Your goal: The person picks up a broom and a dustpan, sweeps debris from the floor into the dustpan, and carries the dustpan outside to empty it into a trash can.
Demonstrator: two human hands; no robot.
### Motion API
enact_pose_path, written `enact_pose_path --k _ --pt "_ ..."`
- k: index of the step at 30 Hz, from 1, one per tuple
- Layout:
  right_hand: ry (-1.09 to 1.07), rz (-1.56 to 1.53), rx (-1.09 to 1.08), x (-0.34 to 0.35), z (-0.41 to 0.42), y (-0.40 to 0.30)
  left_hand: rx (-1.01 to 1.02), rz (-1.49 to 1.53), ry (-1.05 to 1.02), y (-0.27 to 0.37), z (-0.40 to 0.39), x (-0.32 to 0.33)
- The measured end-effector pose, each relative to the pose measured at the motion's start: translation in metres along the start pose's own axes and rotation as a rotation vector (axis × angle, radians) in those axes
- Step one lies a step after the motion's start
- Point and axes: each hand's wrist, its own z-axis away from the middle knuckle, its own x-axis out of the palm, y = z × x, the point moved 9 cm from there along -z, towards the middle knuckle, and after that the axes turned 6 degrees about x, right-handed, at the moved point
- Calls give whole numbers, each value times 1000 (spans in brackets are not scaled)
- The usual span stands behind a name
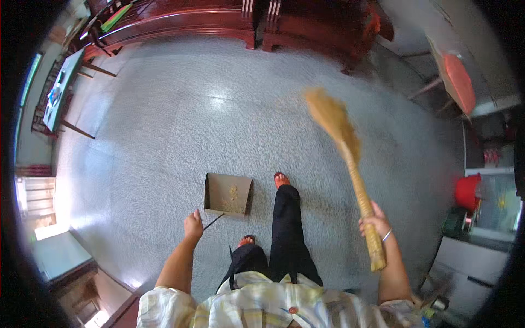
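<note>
My right hand is closed around the thick bound handle of a straw hand broom. The broom's bristles point forward and to the left, and look blurred. On the left, my left hand grips the thin dark handle of a dustpan, whose pan is just ahead of that hand, over the speckled floor. Small yellowish debris lies in the pan. My feet, in dark sandals, are between the two hands, the right one further forward.
Dark red wooden furniture runs along the far side. A table stands at the left, a cabinet at the lower left. At the right are a table with a red top, a red bucket and a white cabinet.
</note>
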Motion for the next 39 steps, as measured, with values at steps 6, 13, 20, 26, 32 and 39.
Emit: enact_pose_path --k 6,13,20,26,32,39 --pt "-47 112 -128 -54 -201 -175 -78 -13 83 21 -56 -25" --pt "8 23 142 33 -375 -273 -82 17 109 38 -113 -36" --pt "-144 409 255 129 -285 -134 -232 -144 35 67 -111 -56" --pt "-442 514 527 109 -133 -139 -213 -156 60 63 -120 -46" --pt "-289 511 273 109 -150 -241 -247 -131 37 56 -114 -48" --pt "-170 811 69 211 -329 -276 -208 -87 41 78 -126 -49"
